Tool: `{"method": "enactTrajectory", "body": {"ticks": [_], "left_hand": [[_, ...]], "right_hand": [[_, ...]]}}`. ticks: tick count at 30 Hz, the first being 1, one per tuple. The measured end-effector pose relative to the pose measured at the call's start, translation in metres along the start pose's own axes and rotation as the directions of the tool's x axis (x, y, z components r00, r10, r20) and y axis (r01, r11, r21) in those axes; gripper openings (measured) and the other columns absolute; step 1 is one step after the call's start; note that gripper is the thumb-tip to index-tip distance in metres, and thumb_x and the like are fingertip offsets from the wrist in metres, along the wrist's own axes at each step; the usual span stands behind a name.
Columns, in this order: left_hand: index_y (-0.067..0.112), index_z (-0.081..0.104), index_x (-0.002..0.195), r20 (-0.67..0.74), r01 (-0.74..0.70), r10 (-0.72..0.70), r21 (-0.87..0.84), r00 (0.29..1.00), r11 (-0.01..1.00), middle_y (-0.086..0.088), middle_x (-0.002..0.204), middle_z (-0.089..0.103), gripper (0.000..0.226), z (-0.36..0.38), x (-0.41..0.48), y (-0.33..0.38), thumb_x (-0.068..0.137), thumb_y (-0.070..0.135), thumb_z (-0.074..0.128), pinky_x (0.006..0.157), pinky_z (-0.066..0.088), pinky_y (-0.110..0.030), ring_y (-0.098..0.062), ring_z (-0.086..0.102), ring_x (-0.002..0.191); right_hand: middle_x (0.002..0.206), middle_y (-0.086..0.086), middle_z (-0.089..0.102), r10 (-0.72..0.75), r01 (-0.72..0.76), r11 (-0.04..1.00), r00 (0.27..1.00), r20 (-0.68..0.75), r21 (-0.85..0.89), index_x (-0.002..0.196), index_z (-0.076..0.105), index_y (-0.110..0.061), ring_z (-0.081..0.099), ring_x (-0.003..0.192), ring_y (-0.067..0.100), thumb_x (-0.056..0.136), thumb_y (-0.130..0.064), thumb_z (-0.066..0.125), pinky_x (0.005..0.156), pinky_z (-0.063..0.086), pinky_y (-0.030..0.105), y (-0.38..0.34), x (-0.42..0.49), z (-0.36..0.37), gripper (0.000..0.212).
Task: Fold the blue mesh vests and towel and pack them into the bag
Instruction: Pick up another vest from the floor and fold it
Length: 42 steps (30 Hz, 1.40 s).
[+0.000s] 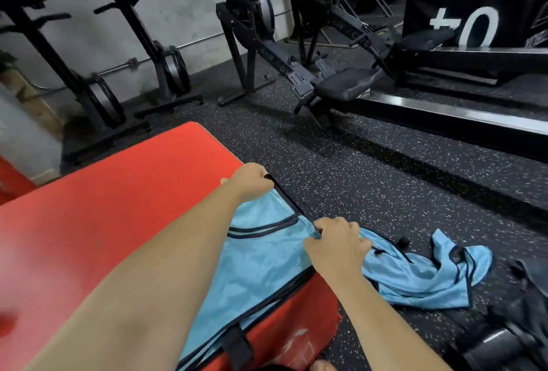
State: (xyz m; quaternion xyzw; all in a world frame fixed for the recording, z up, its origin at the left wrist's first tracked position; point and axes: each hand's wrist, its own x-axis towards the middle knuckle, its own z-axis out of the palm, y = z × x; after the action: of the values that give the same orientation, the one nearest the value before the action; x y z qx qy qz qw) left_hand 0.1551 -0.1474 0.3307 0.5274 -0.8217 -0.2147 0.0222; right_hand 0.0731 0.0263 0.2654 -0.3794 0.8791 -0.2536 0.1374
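Note:
A light blue mesh vest (261,264) with black trim lies spread flat along the right side of a red padded box (103,222). My left hand (249,178) grips the vest's far corner at the box's edge. My right hand (335,243) pinches the vest's edge nearer to me, fingers curled round the fabric. More blue mesh fabric (421,276) lies crumpled on the floor just right of my right hand. A dark bag (516,320) sits on the floor at the lower right, blurred. No towel is visible.
Black speckled rubber floor (355,169) stretches beyond the box. Rowing machines (326,83) stand behind, and more upright machines (124,44) line the grey wall at left. A black plyo box (474,9) with white numbers stands at the far right.

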Motion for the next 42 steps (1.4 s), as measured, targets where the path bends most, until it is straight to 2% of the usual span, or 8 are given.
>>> {"method": "enactTrajectory", "body": {"ticks": [5, 8, 13, 21, 27, 30, 36, 42], "left_hand": [[0.019, 0.058, 0.075, 0.005, -0.053, 0.055, -0.203, 0.998, 0.978, 0.001, 0.065, 0.047, 0.005, -0.013, -0.005, -0.011, 0.079, 0.020, 0.058, 0.083, 0.036, -0.047, -0.021, 0.041, 0.062], [0.020, 0.064, 0.072, -0.039, -0.072, 0.064, -0.260, 0.997, 0.963, 0.002, 0.065, 0.052, 0.017, -0.022, -0.010, -0.020, 0.062, 0.031, 0.056, 0.079, 0.035, -0.044, -0.022, 0.044, 0.064], [0.019, 0.072, 0.078, -0.100, -0.132, 0.106, -0.316, 0.989, 0.940, -0.005, 0.075, 0.058, 0.008, -0.058, -0.033, -0.050, 0.078, 0.012, 0.067, 0.073, 0.039, -0.032, -0.019, 0.048, 0.073], [0.009, 0.067, 0.085, 0.178, 0.089, -0.022, -0.375, 0.984, 0.923, -0.010, 0.073, 0.066, 0.031, -0.057, -0.101, -0.168, 0.089, -0.016, 0.048, 0.059, 0.053, -0.016, -0.007, 0.063, 0.054], [0.001, 0.071, 0.091, 0.079, 0.124, -0.096, -0.536, 0.992, 0.835, 0.009, 0.052, 0.061, 0.020, -0.055, -0.101, -0.161, 0.091, 0.007, 0.052, 0.041, 0.034, -0.007, -0.006, 0.048, 0.052], [-0.003, 0.072, 0.089, -0.064, 0.017, -0.068, -0.587, 0.996, 0.809, -0.005, 0.074, 0.066, 0.016, -0.067, -0.093, -0.166, 0.081, 0.011, 0.071, 0.053, 0.042, -0.011, -0.008, 0.054, 0.061], [0.020, 0.067, 0.069, -0.011, 0.061, -0.070, -0.355, 0.998, 0.933, 0.011, 0.054, 0.062, 0.028, -0.035, -0.116, -0.220, 0.080, -0.005, 0.069, 0.059, 0.045, -0.017, 0.001, 0.053, 0.051], [0.014, 0.072, 0.084, -0.174, 0.005, -0.099, -0.474, 0.980, 0.880, -0.002, 0.068, 0.062, 0.016, -0.032, -0.116, -0.219, 0.082, -0.001, 0.067, 0.057, 0.041, -0.021, -0.012, 0.049, 0.059]], "right_hand": [[0.116, -0.004, 0.055, 0.061, -0.062, 0.997, 0.998, 0.016, 0.050, 0.107, 0.063, -0.033, 0.042, 0.115, 0.021, 0.085, -0.037, 0.058, 0.092, 0.030, 0.039, -0.003, 0.001, 0.001, 0.023], [0.094, -0.009, 0.059, 0.047, -0.042, 0.984, 0.999, -0.026, 0.175, 0.082, 0.058, -0.030, 0.045, 0.102, 0.019, 0.082, -0.035, 0.059, 0.086, 0.027, 0.037, -0.005, -0.003, -0.003, 0.005], [0.062, -0.006, 0.054, -0.173, 0.209, 0.865, 0.978, -0.121, 0.457, 0.072, 0.055, -0.020, 0.052, 0.068, 0.019, 0.077, -0.023, 0.064, 0.064, 0.039, 0.032, -0.040, -0.027, -0.027, 0.010], [0.090, -0.009, 0.066, -0.568, 0.569, 0.821, 0.823, 0.021, -0.048, 0.094, 0.065, -0.029, 0.056, 0.095, 0.015, 0.083, -0.031, 0.053, 0.078, 0.025, 0.035, -0.075, -0.100, 0.037, 0.016], [0.057, -0.010, 0.057, -0.588, 0.553, 0.803, 0.796, -0.143, -0.220, 0.060, 0.059, -0.029, 0.056, 0.063, 0.016, 0.060, -0.032, 0.059, 0.062, 0.013, 0.035, -0.090, -0.105, 0.043, 0.003], [0.058, -0.010, 0.057, -0.647, 0.600, 0.762, 0.709, -0.281, -0.242, 0.061, 0.061, -0.029, 0.056, 0.060, 0.015, 0.059, -0.033, 0.061, 0.066, 0.023, 0.035, -0.119, -0.118, 0.033, 0.005], [0.048, -0.006, 0.051, -0.741, 0.698, 0.614, 0.670, 0.035, -0.368, 0.052, 0.058, -0.025, 0.051, 0.047, 0.016, 0.035, -0.035, 0.087, 0.052, 0.040, 0.030, -0.123, -0.158, 0.076, 0.035], [0.043, -0.006, 0.046, -0.746, 0.693, 0.642, 0.663, -0.060, -0.328, 0.046, 0.050, -0.023, 0.047, 0.042, 0.016, 0.034, -0.023, 0.085, 0.051, 0.041, 0.029, -0.137, -0.158, 0.055, 0.037]]}}
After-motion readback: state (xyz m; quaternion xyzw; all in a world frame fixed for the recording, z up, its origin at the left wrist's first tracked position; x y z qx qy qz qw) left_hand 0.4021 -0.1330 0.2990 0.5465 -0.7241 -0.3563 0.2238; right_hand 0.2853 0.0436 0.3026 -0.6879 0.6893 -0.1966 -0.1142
